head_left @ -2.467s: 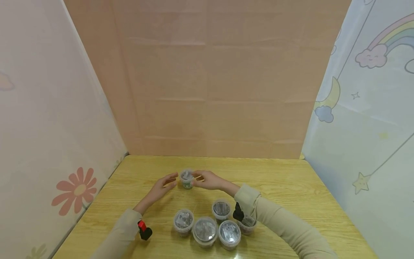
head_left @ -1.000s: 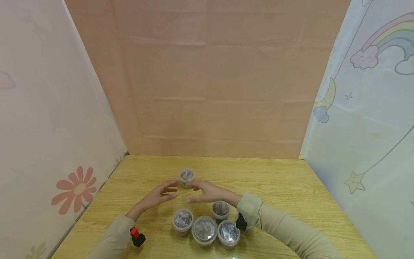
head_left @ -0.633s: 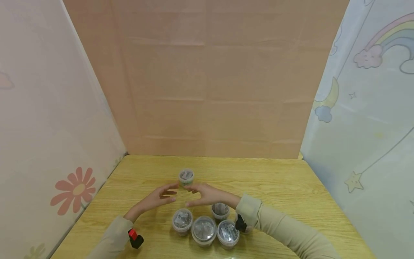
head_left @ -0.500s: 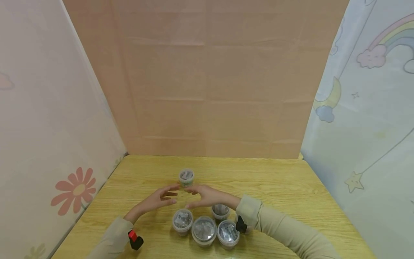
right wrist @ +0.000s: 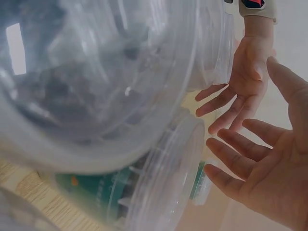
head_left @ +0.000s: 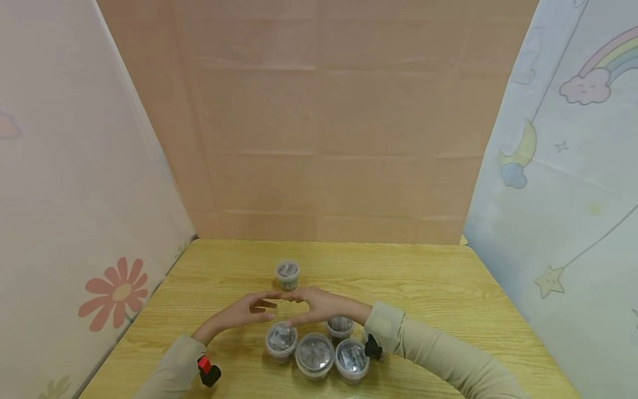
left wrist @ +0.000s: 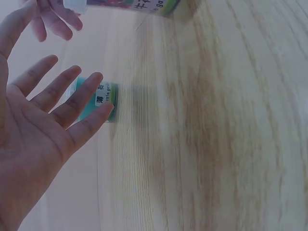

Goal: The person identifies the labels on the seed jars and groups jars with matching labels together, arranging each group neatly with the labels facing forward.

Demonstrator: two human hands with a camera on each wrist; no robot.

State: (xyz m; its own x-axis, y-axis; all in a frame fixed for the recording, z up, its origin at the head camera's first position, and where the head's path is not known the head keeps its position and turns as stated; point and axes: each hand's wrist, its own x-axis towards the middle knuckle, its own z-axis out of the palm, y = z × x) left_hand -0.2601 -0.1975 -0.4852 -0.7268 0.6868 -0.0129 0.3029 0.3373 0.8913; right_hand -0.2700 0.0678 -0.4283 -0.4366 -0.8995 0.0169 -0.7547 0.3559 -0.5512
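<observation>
A small clear lidded tub (head_left: 288, 275) stands alone towards the back of the table. In the left wrist view this tub (left wrist: 110, 94) has a green label and is partly behind the fingers. Just in front of it, my left hand (head_left: 244, 312) and right hand (head_left: 321, 306) face each other, fingers spread and loosely bent, fingertips close together. Neither holds anything. Below my right thumb sits another lidded tub (head_left: 281, 339); whether they touch cannot be told. In the right wrist view, my right hand (right wrist: 269, 175) and left hand (right wrist: 248, 72) are bare behind the tubs.
At the front are a larger lidded tub (head_left: 315, 356), a silvery-topped tub (head_left: 352, 360) and a dark-topped tub (head_left: 340, 326). One more is mostly hidden beneath the right sleeve (head_left: 386, 321). A peach backdrop (head_left: 319, 138) and patterned side walls enclose the wooden table (head_left: 418, 288).
The right hand has let go of the back tub, which stays in place. Both hands have drawn back towards the front tubs, their fingertips coming closer together.
</observation>
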